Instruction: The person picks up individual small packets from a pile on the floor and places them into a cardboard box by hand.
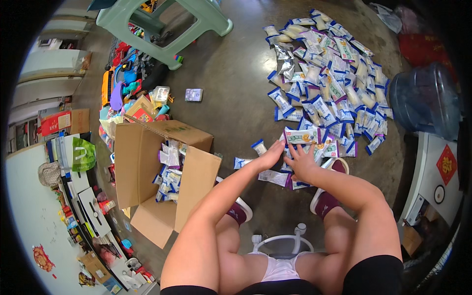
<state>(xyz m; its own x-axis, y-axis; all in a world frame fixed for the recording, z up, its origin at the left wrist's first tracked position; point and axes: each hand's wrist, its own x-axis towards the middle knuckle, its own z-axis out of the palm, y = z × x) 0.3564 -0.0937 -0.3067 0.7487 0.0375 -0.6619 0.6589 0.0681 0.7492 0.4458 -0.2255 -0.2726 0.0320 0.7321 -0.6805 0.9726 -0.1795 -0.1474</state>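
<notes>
A large heap of wrapped snack packets [332,81], blue-edged and purple-edged, lies on the floor ahead. At the heap's near edge, my left hand [272,156] touches the left end of a purple-edged packet [303,136]. My right hand [303,162] lies over packets just below it, fingers spread. Whether either hand grips anything cannot be told. A blue-edged packet [242,163] and a purple-edged packet [273,177] lie near my hands. To the left stands an open cardboard box [136,166] with many similar packets inside.
A green plastic stool [177,48] stands ahead left, beside piled toys [127,77]. A small purple box [194,94] lies on the floor. A large blue water bottle [424,96] and a white cabinet [431,166] are at the right. My feet flank the near floor.
</notes>
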